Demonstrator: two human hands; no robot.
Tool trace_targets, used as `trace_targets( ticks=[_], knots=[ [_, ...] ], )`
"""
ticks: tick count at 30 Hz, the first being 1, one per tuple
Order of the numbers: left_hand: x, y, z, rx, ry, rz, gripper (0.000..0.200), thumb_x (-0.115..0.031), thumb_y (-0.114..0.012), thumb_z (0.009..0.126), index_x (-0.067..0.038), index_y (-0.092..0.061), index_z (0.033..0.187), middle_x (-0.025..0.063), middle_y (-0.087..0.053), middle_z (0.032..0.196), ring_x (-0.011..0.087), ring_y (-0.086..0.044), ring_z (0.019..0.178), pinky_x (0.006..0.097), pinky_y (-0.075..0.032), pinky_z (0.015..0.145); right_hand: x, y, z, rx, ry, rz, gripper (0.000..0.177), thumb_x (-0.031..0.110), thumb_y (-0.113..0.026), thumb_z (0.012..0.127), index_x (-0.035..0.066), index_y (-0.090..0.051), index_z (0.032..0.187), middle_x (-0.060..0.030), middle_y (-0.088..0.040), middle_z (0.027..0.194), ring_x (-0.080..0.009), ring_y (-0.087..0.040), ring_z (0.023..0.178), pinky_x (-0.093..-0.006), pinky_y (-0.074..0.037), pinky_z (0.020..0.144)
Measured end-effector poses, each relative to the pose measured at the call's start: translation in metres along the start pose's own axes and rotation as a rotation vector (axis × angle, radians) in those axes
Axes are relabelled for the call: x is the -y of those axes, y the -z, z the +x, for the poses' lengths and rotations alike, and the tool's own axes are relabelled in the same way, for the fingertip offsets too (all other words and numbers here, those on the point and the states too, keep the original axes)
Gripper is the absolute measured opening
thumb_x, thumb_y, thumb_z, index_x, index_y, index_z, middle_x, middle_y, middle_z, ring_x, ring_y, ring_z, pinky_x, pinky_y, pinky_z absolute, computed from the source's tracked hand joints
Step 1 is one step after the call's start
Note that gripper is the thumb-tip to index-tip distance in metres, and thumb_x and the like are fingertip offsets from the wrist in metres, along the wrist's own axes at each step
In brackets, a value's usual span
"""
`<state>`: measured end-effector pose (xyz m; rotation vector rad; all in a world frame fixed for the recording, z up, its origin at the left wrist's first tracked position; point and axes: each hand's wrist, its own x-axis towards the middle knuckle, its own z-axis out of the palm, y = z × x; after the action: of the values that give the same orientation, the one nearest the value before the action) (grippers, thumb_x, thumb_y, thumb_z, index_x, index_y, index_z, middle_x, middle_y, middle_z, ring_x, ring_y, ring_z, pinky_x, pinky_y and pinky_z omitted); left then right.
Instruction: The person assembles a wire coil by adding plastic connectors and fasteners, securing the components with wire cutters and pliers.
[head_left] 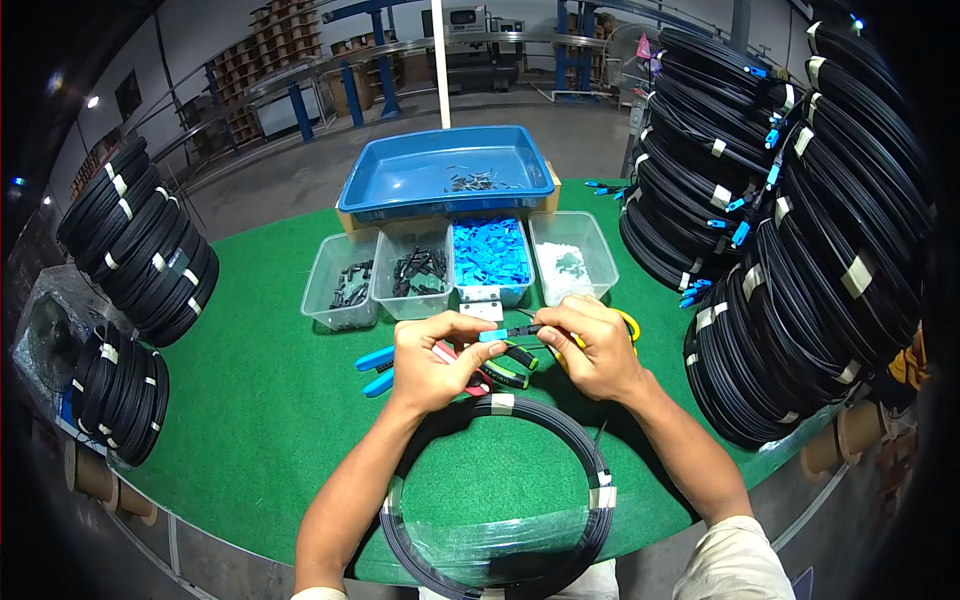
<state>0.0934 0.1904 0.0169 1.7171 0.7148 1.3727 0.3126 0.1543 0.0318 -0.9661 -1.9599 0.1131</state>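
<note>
My left hand (428,358) pinches a small blue fibre connector (492,337) between thumb and fingertips. My right hand (598,352) grips the black end piece (523,330) that meets the connector, above the middle of the table. Below both hands lies a coil of black cable (601,515), bound with pale tape. Beneath and beside my left hand are blue-handled pliers (376,358), a red-handled tool (478,378) and a tool with black and green handles (520,356). A yellow handle (632,325) shows partly behind my right hand.
Clear bins hold black parts (420,270), blue connector pieces (490,252) and white pieces (563,268). Behind them stands a blue tray (395,185) with small dark bits. Tall stacks of cable coils flank the green table (260,430) at left (140,240) and right (800,270).
</note>
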Motion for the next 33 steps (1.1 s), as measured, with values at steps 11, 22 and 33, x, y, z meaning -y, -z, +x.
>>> trace_targets(
  ticks=[11,22,33],
  knots=[
    [0.011,0.002,0.0,0.172,-0.306,0.138,0.016,-0.007,-0.084,0.07,0.0,-0.075,0.082,0.0111,-0.073,0.073,0.0082,-0.064,0.054,0.0217,-0.047,0.049,0.0,0.0,0.0,-0.056,0.169,-0.022,0.011,-0.001,-0.07,0.073,0.002,-0.068,0.083,-0.008,-0.056,0.063,-0.024,-0.055,0.059,-0.0363,-0.042,0.058],
    [0.015,0.001,-0.009,0.185,-0.242,0.16,0.012,-0.007,-0.084,0.072,-0.003,-0.073,0.075,0.0079,-0.072,0.068,0.0042,-0.061,0.05,0.0186,-0.043,0.045,0.0,-0.005,-0.007,-0.066,0.129,-0.009,0.022,-0.008,-0.065,0.066,0.001,-0.07,0.085,-0.0094,-0.06,0.062,-0.0232,-0.057,0.053,-0.0348,-0.041,0.049],
    [0.012,0.003,-0.007,0.168,-0.192,0.23,0.016,-0.009,-0.084,0.073,0.0,-0.075,0.082,0.0056,-0.071,0.067,0.006,-0.065,0.056,0.0194,-0.047,0.05,0.007,-0.003,-0.003,0.016,0.085,-0.077,0.015,0.002,-0.07,0.071,0.003,-0.071,0.086,-0.0092,-0.062,0.067,-0.0253,-0.061,0.057,-0.0364,-0.045,0.051]
  ],
)
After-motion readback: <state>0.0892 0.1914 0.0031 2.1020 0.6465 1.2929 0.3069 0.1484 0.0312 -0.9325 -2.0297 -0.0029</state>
